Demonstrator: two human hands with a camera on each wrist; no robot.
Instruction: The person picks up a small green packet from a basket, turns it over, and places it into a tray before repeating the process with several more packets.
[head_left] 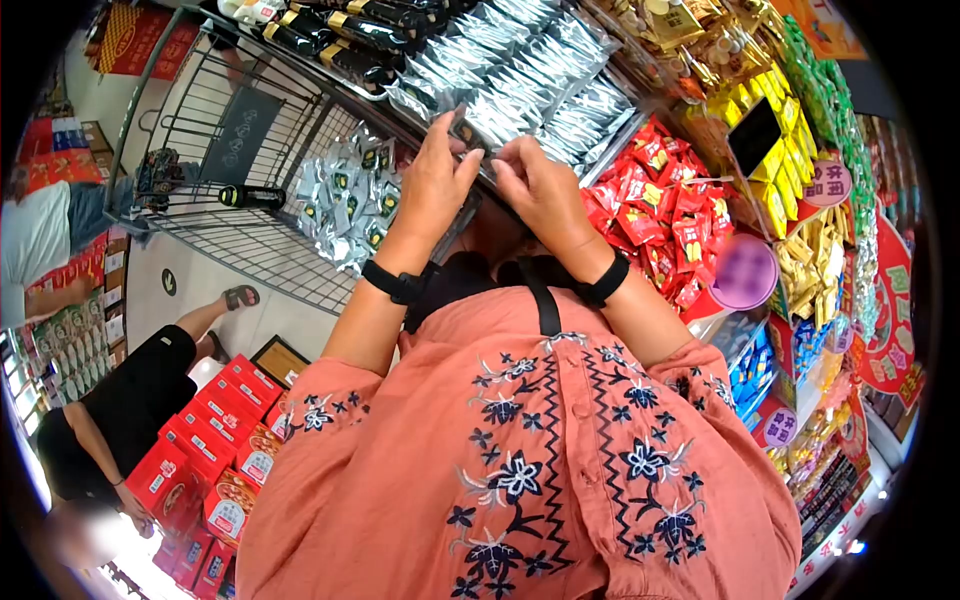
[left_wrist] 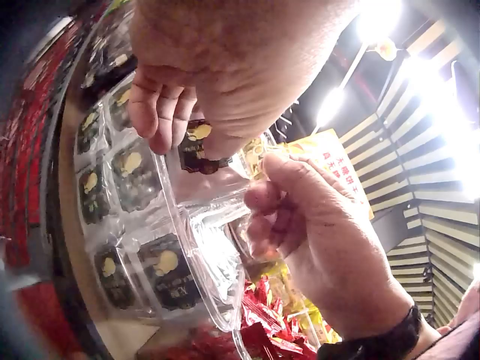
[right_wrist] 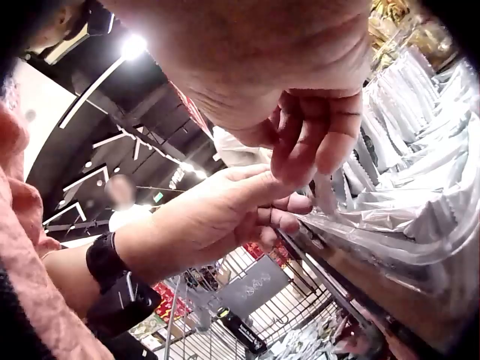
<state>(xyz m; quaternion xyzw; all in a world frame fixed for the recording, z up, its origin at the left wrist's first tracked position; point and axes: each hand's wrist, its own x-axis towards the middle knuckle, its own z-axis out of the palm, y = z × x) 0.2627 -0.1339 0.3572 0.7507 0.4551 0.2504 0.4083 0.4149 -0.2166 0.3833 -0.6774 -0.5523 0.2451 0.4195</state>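
Observation:
In the head view my left hand point(head_left: 435, 180) holds a small silver packet with a dark label point(head_left: 468, 134) between thumb and fingers. My right hand point(head_left: 548, 195), fingers curled, pinches the packet's near edge. In the left wrist view the packet's black-and-gold label point(left_wrist: 196, 147) shows below the left fingers, and the right hand point(left_wrist: 322, 232) meets its clear end. The right wrist view has the right hand above the left hand point(right_wrist: 206, 199), hiding most of the packet. Beneath both hands is the edge of a bin of upright silver packets point(head_left: 510, 70).
At left a wire shopping cart point(head_left: 180, 110) holds loose silver packets point(head_left: 345, 195) and a black bottle point(head_left: 252, 196). Red packets point(head_left: 660, 200) fill the bin at right, yellow ones point(head_left: 785, 170) beyond. Red boxes point(head_left: 210, 430) are stacked behind left, near a person in black point(head_left: 120, 410).

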